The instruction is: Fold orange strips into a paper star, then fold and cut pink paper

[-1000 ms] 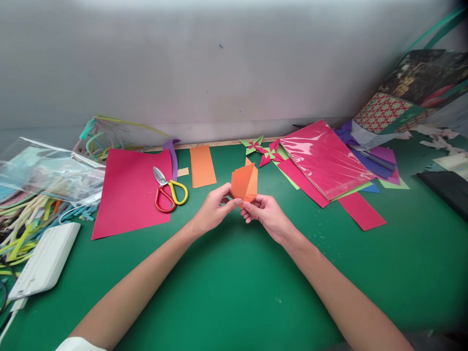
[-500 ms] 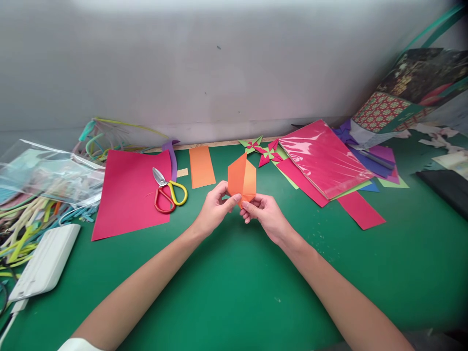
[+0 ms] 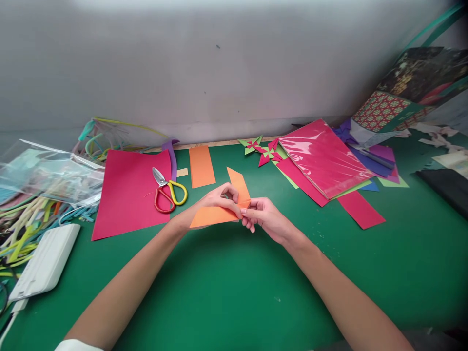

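A folded piece of orange paper [image 3: 215,215] is held in the air over the green table. One long flap points left across my left hand, and another flap stands up and away behind it. My left hand [image 3: 223,197] reaches between the two flaps, with thumb and fingers closed on the paper near the fold. At the right end of the fold, my right hand [image 3: 265,217] pinches the paper between thumb and fingers. Part of the paper is hidden behind the fingers.
Left of my hands lie scissors [image 3: 171,195] on a red sheet [image 3: 127,190], beside an orange strip [image 3: 202,166]. Folded paper stars [image 3: 268,153] and a wrapped red paper pack [image 3: 325,158] lie to the right. A white power bank [image 3: 46,258] sits at far left.
The orange paper, earlier upright with its two halves side by side, is now spread into two separate flaps. My left hand has moved in between them; the right hand stays nearly in place.
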A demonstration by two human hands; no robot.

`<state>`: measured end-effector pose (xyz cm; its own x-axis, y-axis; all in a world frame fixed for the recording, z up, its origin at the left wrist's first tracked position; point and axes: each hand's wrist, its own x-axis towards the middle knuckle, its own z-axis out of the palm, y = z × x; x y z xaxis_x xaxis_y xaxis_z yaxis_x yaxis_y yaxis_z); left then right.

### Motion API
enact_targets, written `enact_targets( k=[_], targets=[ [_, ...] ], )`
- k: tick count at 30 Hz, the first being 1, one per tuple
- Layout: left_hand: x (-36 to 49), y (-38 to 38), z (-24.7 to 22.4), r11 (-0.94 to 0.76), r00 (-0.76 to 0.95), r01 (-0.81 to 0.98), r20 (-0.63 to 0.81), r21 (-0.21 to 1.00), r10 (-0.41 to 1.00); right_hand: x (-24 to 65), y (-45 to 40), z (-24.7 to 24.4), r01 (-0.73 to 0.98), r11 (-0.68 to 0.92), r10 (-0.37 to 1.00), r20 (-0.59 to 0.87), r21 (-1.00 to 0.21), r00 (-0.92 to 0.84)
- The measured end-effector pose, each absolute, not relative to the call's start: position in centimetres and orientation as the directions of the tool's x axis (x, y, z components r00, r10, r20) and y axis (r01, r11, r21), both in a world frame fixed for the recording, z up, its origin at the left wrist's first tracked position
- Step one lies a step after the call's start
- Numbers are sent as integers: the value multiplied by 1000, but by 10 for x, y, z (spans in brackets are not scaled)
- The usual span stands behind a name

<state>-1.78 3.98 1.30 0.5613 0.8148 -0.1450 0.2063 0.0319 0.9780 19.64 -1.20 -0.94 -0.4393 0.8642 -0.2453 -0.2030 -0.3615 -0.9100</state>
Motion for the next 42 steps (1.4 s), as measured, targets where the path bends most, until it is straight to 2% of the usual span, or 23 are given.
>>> enact_targets(
  k=[5,10,15,21,25,28,42],
  targets=[
    [-22,39,13,-243,640,177,76,954,765,195,-11,-12,-195,-331,877,-225,-923,-425],
    [-24,40,9,-338,629,229,126,913,767,194,-11,-12,-232,-345,884,-232,-910,-406],
    [-25,34,16,-401,700,229,136,887,701,193,-12,-10,-246,-344,884,-224,-906,-411],
    [-18,30,15,-384,685,173,169,907,708,191,-12,-9,-254,-266,912,-157,-930,-379],
    [-5,22,2,-226,538,79,150,971,830,189,-10,-11,-303,-227,948,-139,-925,-285],
    [5,13,-5,-176,410,20,153,984,899,188,-9,-13,-327,-207,963,-133,-922,-236],
    [23,1,-13,-51,217,-113,75,992,973,182,-12,-21,-358,-198,968,-126,-912,-215]
  ],
)
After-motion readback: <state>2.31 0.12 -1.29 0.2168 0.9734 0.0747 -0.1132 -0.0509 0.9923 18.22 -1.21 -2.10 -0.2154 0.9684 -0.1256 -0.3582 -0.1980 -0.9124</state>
